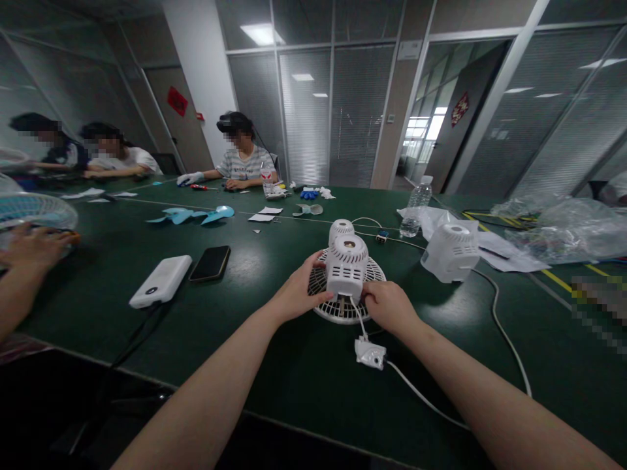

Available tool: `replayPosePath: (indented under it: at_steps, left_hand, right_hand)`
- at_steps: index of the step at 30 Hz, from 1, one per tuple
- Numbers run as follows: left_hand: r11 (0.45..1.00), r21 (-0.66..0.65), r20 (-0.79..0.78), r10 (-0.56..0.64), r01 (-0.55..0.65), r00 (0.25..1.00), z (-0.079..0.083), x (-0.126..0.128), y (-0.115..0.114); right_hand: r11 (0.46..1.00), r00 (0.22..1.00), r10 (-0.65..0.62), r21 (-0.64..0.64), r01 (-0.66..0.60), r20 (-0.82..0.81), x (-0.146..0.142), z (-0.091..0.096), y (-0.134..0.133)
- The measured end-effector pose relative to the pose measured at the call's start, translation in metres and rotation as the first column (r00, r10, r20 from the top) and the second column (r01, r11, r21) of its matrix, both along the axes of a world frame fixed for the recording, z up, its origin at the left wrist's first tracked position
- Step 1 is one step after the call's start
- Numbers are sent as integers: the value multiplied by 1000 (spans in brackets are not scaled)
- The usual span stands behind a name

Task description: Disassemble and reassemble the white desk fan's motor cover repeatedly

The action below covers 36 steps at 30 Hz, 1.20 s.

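A white fan motor housing [347, 264] stands on a round white fan grille [373, 271] lying flat on the dark green table [274, 365]. My left hand [295, 294] grips the housing and grille from the left, fingers curled. My right hand [388, 305] is closed on the grille's near right edge at the base of the housing. A white cord [499, 320] runs from the housing to a small white switch box [370, 354] just in front of my hands. A second white housing [341, 230] stands right behind the first.
Another white motor cover [451, 252] and a water bottle [410, 217] stand to the right, by clear plastic bags [563, 228]. A white power bank [160, 281] and a black phone [210, 263] lie to the left. Blue fan blades [193, 214] lie further back. Other people sit at the far side and left edge.
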<state>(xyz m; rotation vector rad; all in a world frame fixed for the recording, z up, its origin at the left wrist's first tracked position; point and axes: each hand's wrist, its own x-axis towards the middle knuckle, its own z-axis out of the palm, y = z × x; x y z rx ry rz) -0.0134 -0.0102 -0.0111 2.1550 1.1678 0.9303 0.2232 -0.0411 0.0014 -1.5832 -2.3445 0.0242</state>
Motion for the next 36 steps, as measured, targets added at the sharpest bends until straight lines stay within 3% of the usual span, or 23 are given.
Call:
replayPosePath:
  at_steps: [13,20,22,26,29,36]
  left_hand:
    - [995,90,-83,-37,45,996,-5,-1,4]
    - [998,44,-17,-44,44,999,-7,-2,5]
    - [998,49,-7,-46,46,999,-8,-1,5]
    - [997,39,-7,-66,66,998,-7,1,4]
    - [998,-11,7,-57,57,998,-5,1,3]
    - [998,4,19,-64,64,998,-1,2,1]
  right_hand:
    - [1000,997,-20,14,22,-72,0,-3,0]
    - [986,965,-82,120,115,-250,5,-4,2]
    - [984,902,0,160,76,-432,6,-8,6]
    - [976,710,215,134,-170,-670,7,-18,13]
    - [962,681,232,59,-268,-694,8,-20,15]
    - [975,683,175,28,-221,-710,11,-13,14]
